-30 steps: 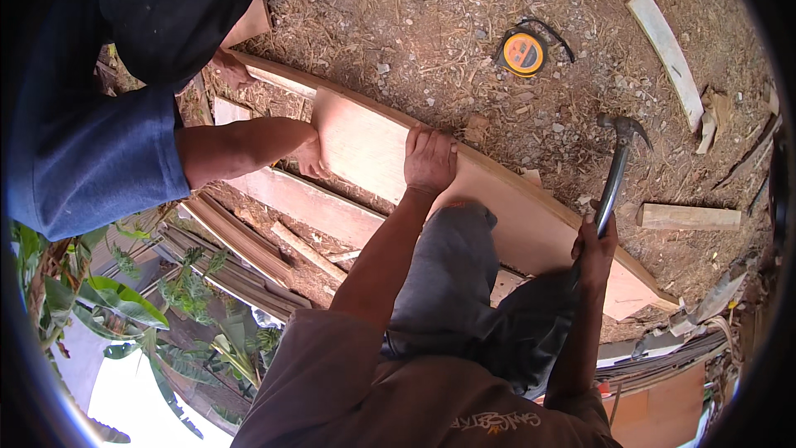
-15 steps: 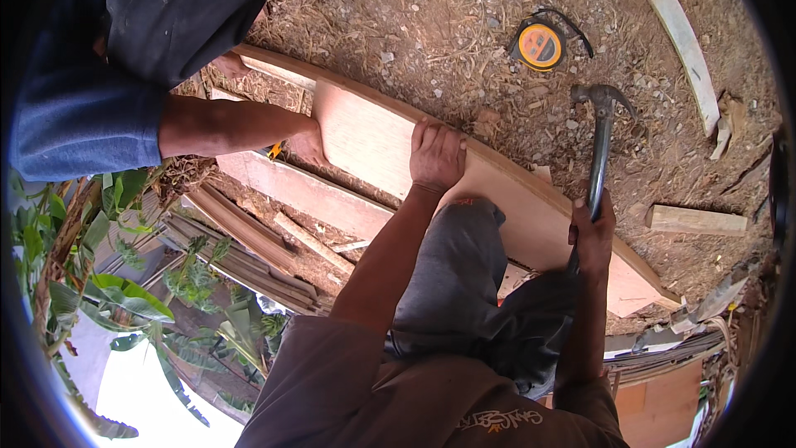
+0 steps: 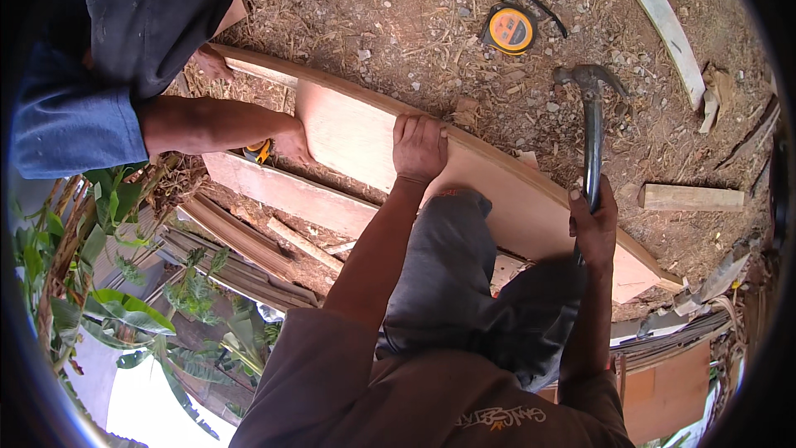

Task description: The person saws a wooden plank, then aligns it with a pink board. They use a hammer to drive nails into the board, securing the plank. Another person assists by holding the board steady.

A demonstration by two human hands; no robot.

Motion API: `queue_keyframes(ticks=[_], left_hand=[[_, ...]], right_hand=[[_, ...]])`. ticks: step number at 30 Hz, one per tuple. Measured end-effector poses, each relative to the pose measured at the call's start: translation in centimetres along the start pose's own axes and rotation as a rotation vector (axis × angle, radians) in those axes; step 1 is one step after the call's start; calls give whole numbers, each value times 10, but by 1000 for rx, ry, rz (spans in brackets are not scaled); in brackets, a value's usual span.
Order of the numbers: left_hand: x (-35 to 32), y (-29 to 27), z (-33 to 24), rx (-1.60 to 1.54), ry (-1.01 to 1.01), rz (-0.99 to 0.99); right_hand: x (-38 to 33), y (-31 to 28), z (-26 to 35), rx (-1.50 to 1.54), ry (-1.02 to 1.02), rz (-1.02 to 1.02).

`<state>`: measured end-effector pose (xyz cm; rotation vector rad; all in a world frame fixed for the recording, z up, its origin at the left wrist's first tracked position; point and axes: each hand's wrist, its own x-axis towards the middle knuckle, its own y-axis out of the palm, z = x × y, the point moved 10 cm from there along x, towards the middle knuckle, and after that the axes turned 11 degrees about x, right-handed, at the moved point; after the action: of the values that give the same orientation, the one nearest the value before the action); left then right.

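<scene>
A long wooden panel with a raised edge strip lies slantwise before me. My left hand grips its far edge, fingers curled over the strip. In my right hand is a claw hammer, held upright by its dark handle, its head up over the ground beyond the panel. My knee, in grey trousers, is against the panel's near side. At the left, a co-worker's hand touches the panel's left part, and their other hand is at its far left end.
A yellow-and-black tape measure lies on the chip-strewn ground, with a second yellow-and-black tool near the co-worker's hand. A pale board strip and a short wood block lie at right. Stacked planks and plants are at lower left.
The view has shifted slightly, so the panel and tape measure sit further left. Both of my hands keep their holds; the hammer has shifted only a little.
</scene>
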<state>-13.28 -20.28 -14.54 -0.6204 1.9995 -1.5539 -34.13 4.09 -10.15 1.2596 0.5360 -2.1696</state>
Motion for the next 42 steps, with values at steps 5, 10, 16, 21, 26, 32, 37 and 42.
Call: queue_keyframes(ticks=[5,10,16,21,26,32,37,42], left_hand=[[2,-5,3,-13,-13,-11],[5,-27,28,-466,-303,-141],[-5,-44,70,-627,-566,-225],[-1,-41,95,-373,-409,-372],[2,-23,83,72,-211,-295],[2,-28,83,56,-220,-300],[0,-29,82,21,-200,-335],[-7,-31,86,-96,-125,-339]], right_hand=[[-14,12,12,-51,-23,104],[-22,-6,10,-245,-30,101],[-29,-32,-18,-297,72,-23],[-32,-53,-36,-279,111,-107],[-34,-61,-62,-146,64,-90],[-63,-61,-97,160,-34,-72],[-132,-103,-113,224,-146,-168],[-235,-149,-145,341,-288,-369]])
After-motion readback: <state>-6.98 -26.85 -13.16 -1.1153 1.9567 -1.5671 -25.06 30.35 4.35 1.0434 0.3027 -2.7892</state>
